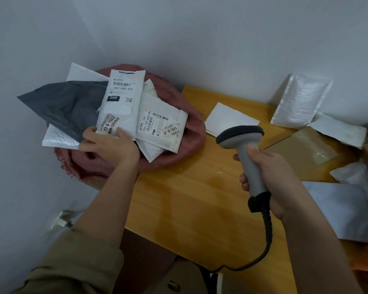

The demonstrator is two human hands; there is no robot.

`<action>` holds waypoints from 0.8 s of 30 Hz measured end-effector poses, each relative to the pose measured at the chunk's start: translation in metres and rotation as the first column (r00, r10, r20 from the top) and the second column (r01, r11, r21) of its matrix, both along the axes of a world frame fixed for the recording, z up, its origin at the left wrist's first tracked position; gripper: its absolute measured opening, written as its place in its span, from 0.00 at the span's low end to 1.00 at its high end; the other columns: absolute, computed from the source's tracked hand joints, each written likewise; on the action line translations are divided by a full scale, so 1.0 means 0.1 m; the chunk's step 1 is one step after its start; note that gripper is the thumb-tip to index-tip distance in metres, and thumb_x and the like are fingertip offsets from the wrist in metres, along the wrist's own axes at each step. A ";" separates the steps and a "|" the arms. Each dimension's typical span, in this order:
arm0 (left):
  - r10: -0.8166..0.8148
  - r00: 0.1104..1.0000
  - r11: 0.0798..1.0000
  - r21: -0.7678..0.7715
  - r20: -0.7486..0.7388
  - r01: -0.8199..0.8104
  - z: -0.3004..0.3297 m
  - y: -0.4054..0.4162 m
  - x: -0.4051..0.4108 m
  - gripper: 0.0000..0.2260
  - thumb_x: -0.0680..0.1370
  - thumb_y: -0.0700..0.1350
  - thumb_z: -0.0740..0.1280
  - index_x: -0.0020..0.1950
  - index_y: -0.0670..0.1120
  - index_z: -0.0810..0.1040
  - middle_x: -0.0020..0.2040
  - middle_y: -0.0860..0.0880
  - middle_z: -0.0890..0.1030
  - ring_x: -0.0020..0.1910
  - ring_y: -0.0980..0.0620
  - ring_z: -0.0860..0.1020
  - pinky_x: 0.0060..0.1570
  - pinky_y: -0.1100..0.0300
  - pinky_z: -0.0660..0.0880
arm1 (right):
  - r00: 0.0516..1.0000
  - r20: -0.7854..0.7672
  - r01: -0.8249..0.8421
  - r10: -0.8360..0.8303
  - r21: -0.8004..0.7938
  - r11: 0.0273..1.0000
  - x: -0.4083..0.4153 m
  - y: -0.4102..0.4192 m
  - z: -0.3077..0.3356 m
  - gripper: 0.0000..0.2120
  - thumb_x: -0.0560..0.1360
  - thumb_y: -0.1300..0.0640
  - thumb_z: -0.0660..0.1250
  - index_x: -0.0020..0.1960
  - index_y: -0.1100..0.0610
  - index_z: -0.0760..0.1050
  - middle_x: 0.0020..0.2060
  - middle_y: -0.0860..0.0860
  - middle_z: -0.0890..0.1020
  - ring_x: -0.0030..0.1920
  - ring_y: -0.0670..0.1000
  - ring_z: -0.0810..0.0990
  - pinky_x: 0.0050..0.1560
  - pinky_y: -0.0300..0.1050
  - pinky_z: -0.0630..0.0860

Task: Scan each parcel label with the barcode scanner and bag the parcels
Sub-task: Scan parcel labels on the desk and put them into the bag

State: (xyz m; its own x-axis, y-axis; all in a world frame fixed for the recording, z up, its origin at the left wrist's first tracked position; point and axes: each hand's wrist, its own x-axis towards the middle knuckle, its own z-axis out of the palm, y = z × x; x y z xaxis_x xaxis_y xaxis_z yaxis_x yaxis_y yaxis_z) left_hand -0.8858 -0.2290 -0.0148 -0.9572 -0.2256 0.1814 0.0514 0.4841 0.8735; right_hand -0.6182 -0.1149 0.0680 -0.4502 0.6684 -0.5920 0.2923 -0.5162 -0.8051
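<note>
Olive sleeves frame the bottom of the view, and from them both forearms reach out over the yellow wooden table (200, 187). Her right hand (272, 177) has its grip closed round the smooth grey handle of the barcode scanner (245, 149), whose dark-rimmed head points toward the pile; a ribbed black cable (266, 236) trails back off the table edge. Her left hand (111, 145) pinches the lower edge of a white padded parcel (119, 107), thumb on top, its printed label facing up. It lies on a heap of crinkly bubble mailers and one slick dark grey poly mailer (62, 105), all sitting in the mouth of a coarse reddish woven sack (191, 124). This looks like bagging just after a scan. Next, I'd guess, she lets go and picks an unscanned white mailer (297, 100) from those well apart at the right.
</note>
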 end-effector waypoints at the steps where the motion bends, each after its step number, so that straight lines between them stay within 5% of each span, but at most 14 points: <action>1: -0.008 1.000 1.000 -0.010 -0.018 0.007 0.01 0.01 0.01 0.20 0.74 0.36 0.69 0.62 0.39 0.65 0.66 0.41 0.59 0.59 0.47 0.71 0.53 0.55 0.79 | 1.000 -0.002 0.007 -0.007 -0.009 1.000 -0.01 0.01 0.00 0.15 0.82 0.47 0.61 0.53 0.58 0.77 0.44 0.58 0.80 0.28 0.48 0.76 0.31 0.44 0.73; 6: -0.146 0.978 0.989 -0.019 -0.147 0.145 0.01 0.11 0.20 0.14 0.73 0.33 0.63 0.58 0.36 0.69 0.61 0.40 0.64 0.57 0.48 0.70 0.56 0.68 0.72 | 1.000 -0.014 -0.008 0.008 -0.024 1.000 -0.08 0.05 -0.04 0.15 0.82 0.47 0.61 0.53 0.59 0.78 0.41 0.57 0.79 0.27 0.48 0.76 0.30 0.44 0.73; 9: -0.415 0.870 0.909 -0.157 -0.268 0.386 -0.04 0.22 0.41 0.11 0.72 0.31 0.61 0.54 0.35 0.72 0.57 0.37 0.69 0.50 0.51 0.71 0.52 0.74 0.69 | 1.000 0.005 0.000 0.000 -0.020 1.000 -0.07 0.09 -0.09 0.16 0.82 0.47 0.61 0.54 0.59 0.78 0.39 0.57 0.79 0.27 0.48 0.76 0.30 0.44 0.73; 12: -0.727 0.637 0.683 -0.366 -0.257 0.632 -0.18 0.46 0.68 0.10 0.72 0.30 0.62 0.52 0.36 0.74 0.52 0.38 0.72 0.43 0.50 0.73 0.38 0.68 0.69 | 0.999 0.048 0.002 -0.001 -0.014 1.000 0.02 0.15 -0.16 0.15 0.82 0.46 0.63 0.53 0.58 0.78 0.37 0.57 0.79 0.29 0.50 0.76 0.33 0.46 0.73; 15: -0.921 0.390 0.333 -0.521 0.002 0.786 -0.45 0.79 0.98 0.12 0.73 0.32 0.64 0.55 0.39 0.75 0.54 0.42 0.73 0.38 0.50 0.73 0.31 0.61 0.66 | 0.996 0.084 0.035 -0.036 0.013 0.999 0.17 0.25 -0.24 0.13 0.81 0.48 0.64 0.52 0.58 0.78 0.40 0.57 0.79 0.31 0.50 0.76 0.34 0.47 0.73; 19: -0.893 0.209 -0.051 -0.549 0.399 0.834 -0.94 1.30 1.29 0.24 0.79 0.37 0.63 0.75 0.42 0.63 0.75 0.46 0.63 0.62 0.47 0.75 0.53 0.59 0.73 | 0.982 0.148 0.109 -0.113 0.036 0.993 0.41 0.36 -0.32 0.13 0.80 0.48 0.65 0.53 0.58 0.77 0.31 0.54 0.76 0.30 0.50 0.75 0.32 0.45 0.73; 21: -0.847 0.195 -0.127 -0.545 0.494 0.829 -1.07 1.54 1.32 0.30 0.80 0.41 0.64 0.78 0.44 0.55 0.79 0.46 0.53 0.73 0.47 0.64 0.67 0.55 0.67 | 0.977 0.158 0.141 -0.146 0.047 0.989 0.54 0.38 -0.35 0.13 0.80 0.47 0.65 0.54 0.57 0.77 0.29 0.52 0.77 0.31 0.50 0.75 0.33 0.46 0.73; 24: -0.777 0.208 -0.159 -0.506 0.593 0.848 -1.20 1.79 1.26 0.35 0.79 0.52 0.66 0.79 0.45 0.53 0.80 0.46 0.47 0.78 0.43 0.50 0.76 0.47 0.53 | 0.969 0.181 0.163 -0.168 0.044 0.986 0.71 0.39 -0.41 0.13 0.79 0.46 0.66 0.54 0.56 0.77 0.29 0.51 0.77 0.31 0.50 0.76 0.33 0.45 0.73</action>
